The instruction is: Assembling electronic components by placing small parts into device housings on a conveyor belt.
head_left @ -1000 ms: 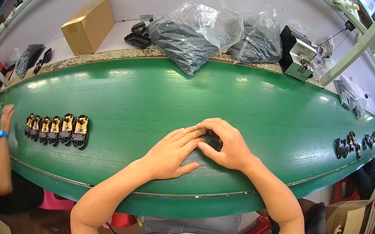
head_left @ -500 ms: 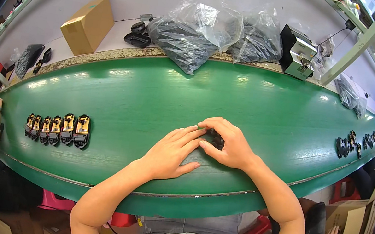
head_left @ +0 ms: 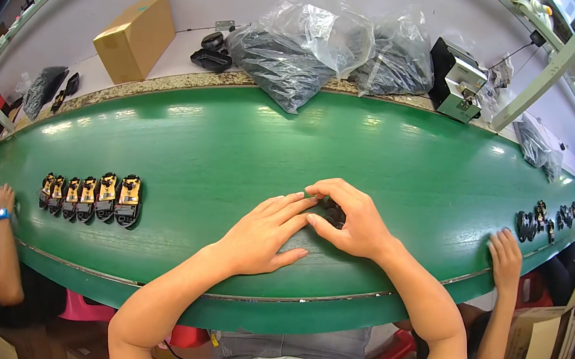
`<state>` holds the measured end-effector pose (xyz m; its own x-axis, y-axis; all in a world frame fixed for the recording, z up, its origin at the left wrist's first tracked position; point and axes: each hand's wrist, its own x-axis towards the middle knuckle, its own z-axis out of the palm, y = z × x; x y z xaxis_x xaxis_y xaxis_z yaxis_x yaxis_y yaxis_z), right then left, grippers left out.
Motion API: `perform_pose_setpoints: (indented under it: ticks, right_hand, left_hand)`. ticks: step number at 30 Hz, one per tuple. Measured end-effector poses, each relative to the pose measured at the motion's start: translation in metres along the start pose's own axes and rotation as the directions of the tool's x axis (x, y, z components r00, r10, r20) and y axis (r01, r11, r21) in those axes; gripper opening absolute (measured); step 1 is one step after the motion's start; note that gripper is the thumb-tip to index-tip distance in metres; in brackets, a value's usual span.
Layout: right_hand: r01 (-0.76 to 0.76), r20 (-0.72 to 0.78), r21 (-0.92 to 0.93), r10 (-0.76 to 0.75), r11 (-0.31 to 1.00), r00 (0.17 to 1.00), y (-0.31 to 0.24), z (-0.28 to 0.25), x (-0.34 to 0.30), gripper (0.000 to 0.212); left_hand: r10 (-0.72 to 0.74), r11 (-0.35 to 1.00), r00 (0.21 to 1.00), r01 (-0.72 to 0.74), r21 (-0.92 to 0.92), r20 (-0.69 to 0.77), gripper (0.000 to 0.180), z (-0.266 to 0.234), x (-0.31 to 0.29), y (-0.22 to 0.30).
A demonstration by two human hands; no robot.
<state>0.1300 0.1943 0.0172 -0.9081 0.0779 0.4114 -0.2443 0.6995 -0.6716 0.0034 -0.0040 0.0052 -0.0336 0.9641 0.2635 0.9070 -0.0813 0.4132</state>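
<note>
My left hand (head_left: 261,233) lies flat on the green work surface (head_left: 255,145), its fingers stretched toward my right hand. My right hand (head_left: 357,223) curves around a small black part (head_left: 333,214), thumb on the near side and fingers on the far side. Most of that part is hidden beneath the hand, so its exact kind does not show. The fingertips of both hands meet or nearly meet beside it. To the left stands a row of several black, mouse-shaped bases with yellow boards (head_left: 128,200), apart from my hands.
Along the back ledge are a cardboard box (head_left: 130,41), plastic bags of dark parts (head_left: 282,67) and a metal-cased device (head_left: 459,86). More black parts (head_left: 526,225) lie far right. A co-worker's hand (head_left: 506,257) rests on the right edge; another person's hands (head_left: 2,200) are at left.
My hands keep their place. The row of bases has shifted very slightly right. A co-worker's arm has come up onto the right edge, and the person at left has moved their hands inward.
</note>
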Motion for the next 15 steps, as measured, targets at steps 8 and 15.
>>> perform_pose_setpoints:
  ticks: [8, 15]
  right_hand:
    - [0.001, -0.001, 0.004, -0.001, 1.000, 1.000, -0.0009, 0.0015, 0.0007, 0.040]
    - [-0.007, 0.003, 0.011, 0.007, 1.000, 1.000, -0.0002, 0.0018, 0.0005, 0.040]
  left_hand:
    - [-0.009, 1.000, 1.000, 0.009, -0.007, 0.007, 0.061, -0.0010, -0.0005, 0.0009]
    - [-0.004, 1.000, 1.000, 0.004, -0.007, 0.012, 0.066, -0.0010, -0.0001, 0.0004]
